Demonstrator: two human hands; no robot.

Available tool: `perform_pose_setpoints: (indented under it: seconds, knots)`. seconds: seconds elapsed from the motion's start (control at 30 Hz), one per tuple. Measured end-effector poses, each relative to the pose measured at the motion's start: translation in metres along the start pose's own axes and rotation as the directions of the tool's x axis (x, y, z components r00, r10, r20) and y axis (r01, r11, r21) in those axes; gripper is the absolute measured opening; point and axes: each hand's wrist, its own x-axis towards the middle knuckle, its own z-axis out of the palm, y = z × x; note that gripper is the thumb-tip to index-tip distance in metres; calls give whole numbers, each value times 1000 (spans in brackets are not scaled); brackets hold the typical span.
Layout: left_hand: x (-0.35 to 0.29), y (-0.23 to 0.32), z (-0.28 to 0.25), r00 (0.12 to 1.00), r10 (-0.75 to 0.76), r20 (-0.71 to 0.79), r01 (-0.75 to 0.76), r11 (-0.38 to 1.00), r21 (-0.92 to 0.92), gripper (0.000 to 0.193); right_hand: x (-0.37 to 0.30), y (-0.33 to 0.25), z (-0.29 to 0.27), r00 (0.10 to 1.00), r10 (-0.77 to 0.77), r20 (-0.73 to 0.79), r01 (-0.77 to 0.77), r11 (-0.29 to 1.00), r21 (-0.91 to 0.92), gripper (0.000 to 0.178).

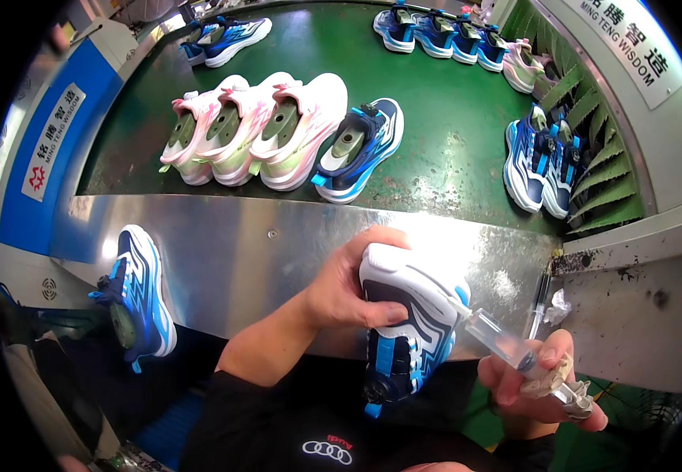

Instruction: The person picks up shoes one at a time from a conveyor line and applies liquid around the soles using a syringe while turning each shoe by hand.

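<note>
My left hand (pixel 333 287) grips a navy and blue sneaker (pixel 427 326) by its toe end, thumb pressed on the upper. The shoe is tilted with its white toe up and its heel toward me. In my right hand (pixel 534 385) is a clear syringe (pixel 500 332), its plunger end among fingers wrapped with pale, wrinkled covers. The syringe's nozzle points at the seam where the white sole meets the upper; it looks to be touching there. Both hands are above the near edge of a metal ledge (pixel 215 240).
Beyond the ledge, a green belt (pixel 451 149) carries pink-white sneakers (pixel 298 130), a blue sneaker (pixel 364 149) and more at the back. Another blue sneaker (pixel 140 291) rests at the ledge's left end. Right are a blue pair (pixel 526 169), green flaps (pixel 608 169), a pen (pixel 540 303) and crumpled paper (pixel 557 307).
</note>
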Motion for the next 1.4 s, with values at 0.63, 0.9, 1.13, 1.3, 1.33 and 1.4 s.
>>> perform_pose_setpoints:
  seconds: [0.63, 0.9, 1.13, 1.3, 1.33, 1.4]
  knots:
    - [-2, 10, 9, 1000, -10, 11, 10, 999, 51, 60, 9, 11, 0, 997, 39, -62, -42, 997, -57, 75]
    - [-3, 2, -2, 1000, -3, -29, 3, 1000, -8, 63, -3, 15, -3, 989, 35, -146, -45, 997, -64, 77]
    - [1, 5, -10, 995, -39, -95, 40, 999, 7, 62, -15, 26, -14, 993, -24, -116, 19, 999, -43, 85]
    - [3, 7, -12, 964, -93, -251, 97, 995, 5, 72, -27, 39, -30, 994, -66, -90, 62, 997, -49, 91]
    - [5, 6, -9, 951, -110, -287, 107, 994, -27, 72, -31, 42, -34, 995, -62, -84, 60, 998, -21, 94]
    - [7, 2, -10, 932, -137, -334, 121, 990, -68, 73, -34, 47, -34, 987, -49, -154, 46, 999, -19, 91]
